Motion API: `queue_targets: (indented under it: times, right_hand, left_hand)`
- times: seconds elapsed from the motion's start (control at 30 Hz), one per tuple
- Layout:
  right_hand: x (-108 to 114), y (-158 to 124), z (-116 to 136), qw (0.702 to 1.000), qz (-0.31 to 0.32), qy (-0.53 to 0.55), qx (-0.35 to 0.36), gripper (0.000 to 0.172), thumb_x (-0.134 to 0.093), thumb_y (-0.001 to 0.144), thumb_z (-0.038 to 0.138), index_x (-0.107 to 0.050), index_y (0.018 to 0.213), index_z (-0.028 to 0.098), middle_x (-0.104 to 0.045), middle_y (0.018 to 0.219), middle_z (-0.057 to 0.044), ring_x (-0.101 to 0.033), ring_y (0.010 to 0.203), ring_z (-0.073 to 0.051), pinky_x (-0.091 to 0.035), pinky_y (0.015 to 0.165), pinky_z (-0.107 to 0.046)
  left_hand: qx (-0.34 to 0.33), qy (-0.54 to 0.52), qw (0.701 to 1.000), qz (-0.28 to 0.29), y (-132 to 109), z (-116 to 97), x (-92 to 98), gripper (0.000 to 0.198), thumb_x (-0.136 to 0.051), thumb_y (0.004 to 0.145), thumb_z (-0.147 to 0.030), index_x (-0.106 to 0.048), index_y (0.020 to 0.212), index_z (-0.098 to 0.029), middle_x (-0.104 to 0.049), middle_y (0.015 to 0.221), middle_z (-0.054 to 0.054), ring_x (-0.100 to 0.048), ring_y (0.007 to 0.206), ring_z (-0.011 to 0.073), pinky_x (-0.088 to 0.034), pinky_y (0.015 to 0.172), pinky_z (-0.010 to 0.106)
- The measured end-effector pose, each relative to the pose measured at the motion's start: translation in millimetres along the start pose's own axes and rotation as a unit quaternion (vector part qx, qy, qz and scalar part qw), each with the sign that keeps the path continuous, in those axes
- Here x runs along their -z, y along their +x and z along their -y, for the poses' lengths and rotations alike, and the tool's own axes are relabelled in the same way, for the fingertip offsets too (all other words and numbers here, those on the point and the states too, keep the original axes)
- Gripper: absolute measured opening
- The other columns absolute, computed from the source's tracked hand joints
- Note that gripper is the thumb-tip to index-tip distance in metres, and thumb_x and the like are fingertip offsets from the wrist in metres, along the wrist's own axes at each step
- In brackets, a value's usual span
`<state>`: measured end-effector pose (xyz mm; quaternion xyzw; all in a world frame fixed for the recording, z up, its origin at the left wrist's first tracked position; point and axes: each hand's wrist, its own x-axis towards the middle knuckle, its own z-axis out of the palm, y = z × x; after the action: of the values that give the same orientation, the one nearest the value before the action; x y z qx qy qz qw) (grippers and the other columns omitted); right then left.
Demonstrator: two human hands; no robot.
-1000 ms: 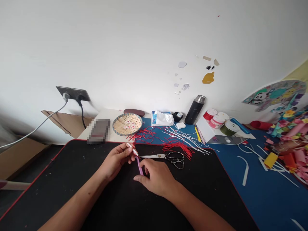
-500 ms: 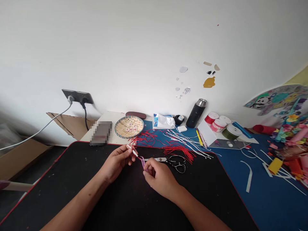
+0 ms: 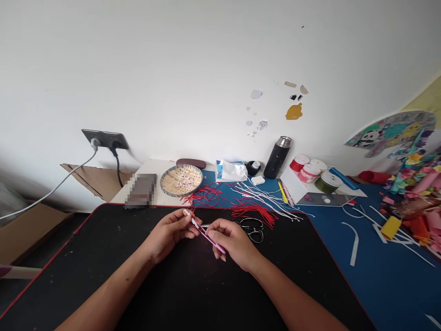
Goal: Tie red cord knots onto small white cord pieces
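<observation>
Over the black mat point(image 3: 103, 257), my left hand point(image 3: 170, 231) is pinched on a small white paper piece point(image 3: 190, 217) with red strands at its tip. My right hand point(image 3: 231, 239) is closed on a thin pink tool point(image 3: 212, 240) that slants up-left, its tip meeting the white piece between the two hands. Black-handled scissors point(image 3: 253, 228) lie on the mat just behind my right hand, partly hidden by it.
Red strips point(image 3: 253, 211) and white strips point(image 3: 262, 197) lie beyond the mat. A woven basket point(image 3: 181, 179), tissue pack point(image 3: 231, 170), black flask point(image 3: 277, 157), tape rolls point(image 3: 310, 172) stand at the back. Coloured paper scraps point(image 3: 413, 202) are piled right, on the blue mat point(image 3: 389, 280).
My right hand lifted the pink tool off the mat and turned it so its tip points at the white piece in my left hand. My left hand stayed about where it was.
</observation>
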<state>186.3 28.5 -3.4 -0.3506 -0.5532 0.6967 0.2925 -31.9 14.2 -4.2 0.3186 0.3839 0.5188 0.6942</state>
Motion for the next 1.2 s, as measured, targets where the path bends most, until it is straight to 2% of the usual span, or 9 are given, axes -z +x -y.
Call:
queue_targets:
  times: [0.1,0.2,0.33,0.47,0.57,0.77,0.93,1.1,1.2]
  right_hand:
    - [5,1,-2,1.0,-0.01,0.009,0.013,0.044,-0.067,0.091,0.056,-0.069,0.102,0.014,-0.062,0.062,0.002,-0.058,0.046,-0.011,-0.037,0.041,-0.019]
    - [7,3,-6,1.0,0.005,0.006,0.025,0.042,-0.066,0.093,0.052,-0.07,0.11,0.014,-0.067,0.076,-0.001,-0.066,0.052,-0.012,-0.037,0.04,-0.018]
    - [5,3,-13,0.995,0.003,-0.081,0.058,0.031,-0.061,0.096,0.033,-0.07,0.122,0.02,-0.07,0.093,-0.004,-0.069,0.059,-0.013,-0.044,0.046,-0.02]
    - [1,-2,-13,0.945,-0.003,-0.291,0.151,0.033,-0.06,0.094,0.015,-0.073,0.121,0.027,-0.072,0.097,-0.002,-0.069,0.073,-0.014,-0.052,0.073,-0.028]
    - [0,-6,-11,0.918,-0.005,-0.353,0.18,0.032,-0.067,0.093,0.016,-0.072,0.122,0.027,-0.073,0.098,-0.001,-0.067,0.078,-0.015,-0.051,0.077,-0.028]
    - [0,-3,-13,0.952,-0.021,-0.273,0.139,0.026,-0.074,0.092,0.027,-0.065,0.116,0.024,-0.071,0.099,0.0,-0.061,0.067,-0.01,-0.048,0.066,-0.024]
    - [-8,-1,-18,0.976,-0.004,-0.195,0.102,0.023,-0.073,0.087,0.019,-0.056,0.101,0.023,-0.068,0.097,0.003,-0.061,0.061,-0.008,-0.047,0.059,-0.021]
    - [-9,-2,-13,0.989,-0.007,-0.122,0.087,0.013,-0.068,0.088,0.018,-0.056,0.091,0.021,-0.06,0.081,0.004,-0.055,0.054,-0.007,-0.045,0.052,-0.019]
    - [-5,-2,-10,0.996,0.004,-0.05,0.079,0.005,-0.064,0.092,0.023,-0.06,0.093,0.02,-0.057,0.074,0.005,-0.054,0.051,-0.007,-0.044,0.048,-0.018]
  left_hand:
    - [0.01,-0.044,0.998,-0.033,2,1,0.9,0.01,-0.085,0.084,-0.016,-0.077,0.088,-0.011,-0.082,0.092,0.013,-0.077,0.071,0.0167,-0.065,0.068,0.022]
    - [0.022,-0.087,0.994,-0.067,3,2,0.5,0.002,-0.076,0.089,-0.009,-0.077,0.088,-0.01,-0.082,0.089,0.012,-0.078,0.074,0.0168,-0.066,0.072,0.022]
    - [0.029,-0.116,0.987,-0.11,5,3,-1.9,0.023,-0.058,0.099,-0.003,-0.076,0.084,-0.008,-0.08,0.083,0.013,-0.079,0.073,0.0165,-0.066,0.071,0.021]
    - [0.04,-0.125,0.983,-0.131,5,3,-5.1,0.033,-0.049,0.102,-0.002,-0.075,0.083,-0.007,-0.078,0.079,0.012,-0.078,0.069,0.016,-0.067,0.068,0.021]
    - [0.03,-0.118,0.986,-0.118,3,3,-7.0,0.028,-0.053,0.1,-0.002,-0.076,0.084,-0.008,-0.078,0.079,0.011,-0.078,0.069,0.0168,-0.067,0.067,0.021]
    - [0.013,-0.124,0.99,-0.07,0,3,-13.9,0.015,-0.065,0.093,-0.003,-0.076,0.085,-0.009,-0.078,0.076,0.009,-0.077,0.066,0.0149,-0.066,0.065,0.019]
    - [0.024,-0.14,0.988,-0.056,-2,8,-19.0,0.012,-0.067,0.092,-0.004,-0.076,0.087,-0.009,-0.078,0.077,0.008,-0.076,0.065,0.014,-0.066,0.064,0.018]
    - [0.02,-0.127,0.99,-0.065,0,7,-15.6,0.014,-0.067,0.093,-0.005,-0.076,0.083,-0.01,-0.078,0.077,0.008,-0.075,0.065,0.0136,-0.066,0.065,0.018]
    - [0.018,-0.115,0.99,-0.083,2,6,-13.3,0.018,-0.063,0.094,-0.004,-0.076,0.083,-0.009,-0.077,0.076,0.009,-0.075,0.065,0.0142,-0.066,0.065,0.019]
